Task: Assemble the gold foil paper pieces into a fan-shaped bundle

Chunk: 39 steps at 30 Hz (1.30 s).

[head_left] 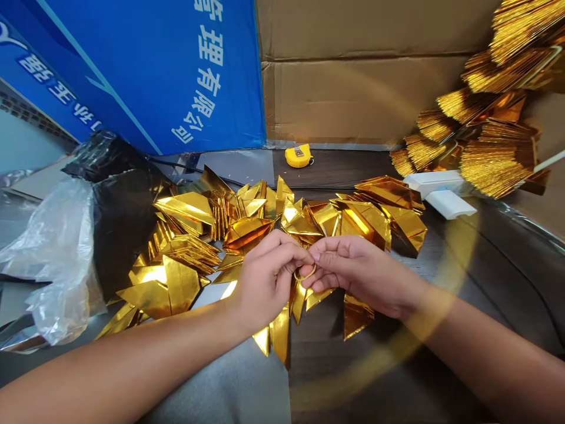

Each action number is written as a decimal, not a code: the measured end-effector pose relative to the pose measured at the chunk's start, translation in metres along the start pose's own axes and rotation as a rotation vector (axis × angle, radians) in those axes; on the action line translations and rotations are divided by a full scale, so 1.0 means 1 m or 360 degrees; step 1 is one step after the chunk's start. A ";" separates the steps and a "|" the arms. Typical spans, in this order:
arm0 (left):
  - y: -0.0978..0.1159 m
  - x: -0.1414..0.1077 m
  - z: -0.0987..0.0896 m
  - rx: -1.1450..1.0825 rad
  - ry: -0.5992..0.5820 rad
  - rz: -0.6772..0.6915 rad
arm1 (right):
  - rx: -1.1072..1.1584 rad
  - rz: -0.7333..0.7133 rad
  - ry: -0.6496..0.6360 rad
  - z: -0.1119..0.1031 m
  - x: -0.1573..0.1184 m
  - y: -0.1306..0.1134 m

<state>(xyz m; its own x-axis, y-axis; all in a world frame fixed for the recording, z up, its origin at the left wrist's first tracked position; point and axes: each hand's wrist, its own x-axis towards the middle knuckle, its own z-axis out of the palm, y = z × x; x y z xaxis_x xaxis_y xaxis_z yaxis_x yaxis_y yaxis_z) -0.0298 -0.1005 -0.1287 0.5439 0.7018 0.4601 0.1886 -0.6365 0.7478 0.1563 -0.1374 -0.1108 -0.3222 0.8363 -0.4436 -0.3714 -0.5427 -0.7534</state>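
Observation:
My left hand and my right hand meet at the middle of the view, their fingertips pinched together. Between them hangs a thin yellow loop, which looks like a rubber band, held by the fingers of both. Folded gold foil paper pieces lie just below and behind the hands. To the left is a thick pile of folded gold paper, partly fanned in stacks. More gold paper pieces spread behind my right hand. My fingers hide part of the loop.
A yellow tape measure sits at the back by a cardboard panel. Bundled gold paper fans stand at the right, near a white plastic piece. Black and clear plastic bags lie left, before a blue printed board.

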 end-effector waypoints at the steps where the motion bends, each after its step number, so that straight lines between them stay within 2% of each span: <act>1: 0.000 0.000 0.000 -0.0001 0.0001 -0.0006 | 0.0002 -0.0001 0.0005 0.000 0.000 0.000; 10: 0.000 0.003 0.000 -0.0029 0.0039 -0.0107 | -0.0138 -0.0167 0.0119 0.005 -0.001 -0.001; 16: -0.003 0.002 0.001 -0.0140 0.0022 -0.0189 | -0.0503 -0.0394 0.0198 0.003 0.000 0.003; 20: -0.004 0.002 0.001 -0.0172 0.0020 -0.0207 | -0.0893 -0.0695 0.0292 0.002 -0.002 0.008; 25: -0.004 0.000 0.002 -0.0252 0.0025 -0.0308 | -0.1709 -0.1251 0.0570 0.001 -0.003 0.009; 28: -0.004 -0.001 0.003 -0.0362 0.0010 -0.0412 | -0.1973 -0.1425 0.0696 0.001 -0.004 0.008; 34: 0.000 0.001 0.005 -0.0549 0.0054 -0.0484 | -0.2169 -0.1557 0.0846 0.002 -0.005 0.007; 39: 0.003 0.002 0.005 -0.0619 0.0062 -0.0465 | -0.2157 -0.1691 0.0800 0.006 -0.004 0.008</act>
<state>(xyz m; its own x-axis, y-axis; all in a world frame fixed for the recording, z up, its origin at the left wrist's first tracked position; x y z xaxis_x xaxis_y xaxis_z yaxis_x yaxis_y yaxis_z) -0.0240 -0.1019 -0.1281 0.4814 0.8494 0.2162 0.0052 -0.2494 0.9684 0.1496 -0.1456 -0.1124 -0.0808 0.8302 0.5515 0.7617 0.4084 -0.5031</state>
